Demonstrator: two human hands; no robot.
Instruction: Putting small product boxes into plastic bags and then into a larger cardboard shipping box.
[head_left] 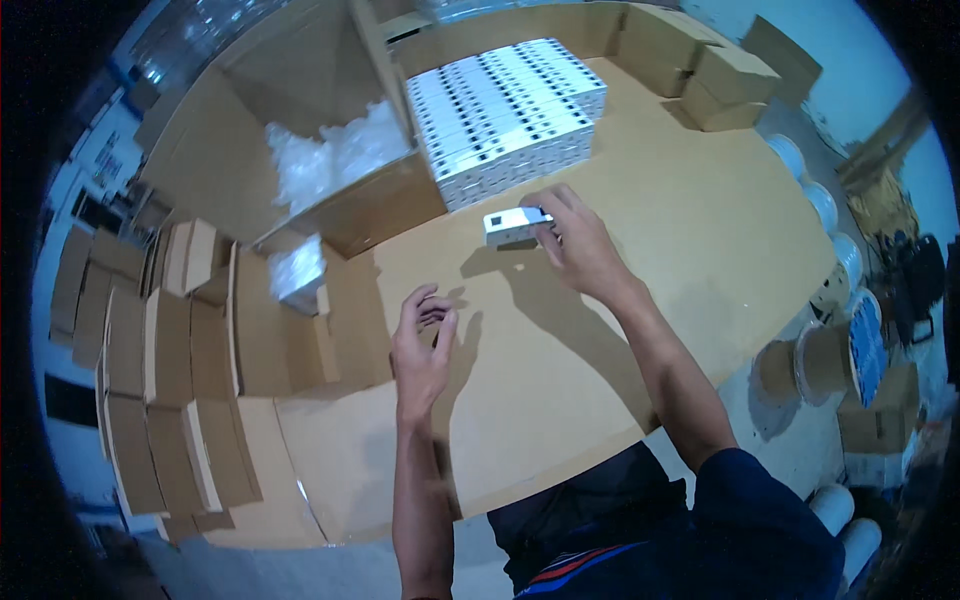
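White box (515,225) in right grip (580,245); left hand (420,345) open above cardboard tabletop (680,230).

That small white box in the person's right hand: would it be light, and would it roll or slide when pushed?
Probably light: the right hand grips the small white box with fingertips alone. Its flat sides suggest sliding across the cardboard-covered table, not rolling. It looks stiff, like those stacked behind.

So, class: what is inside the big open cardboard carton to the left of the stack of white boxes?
The open cardboard carton holds crumpled clear plastic bags heaped against its near wall. That wall and the heap hide the carton's bottom, so anything under the plastic cannot be seen.
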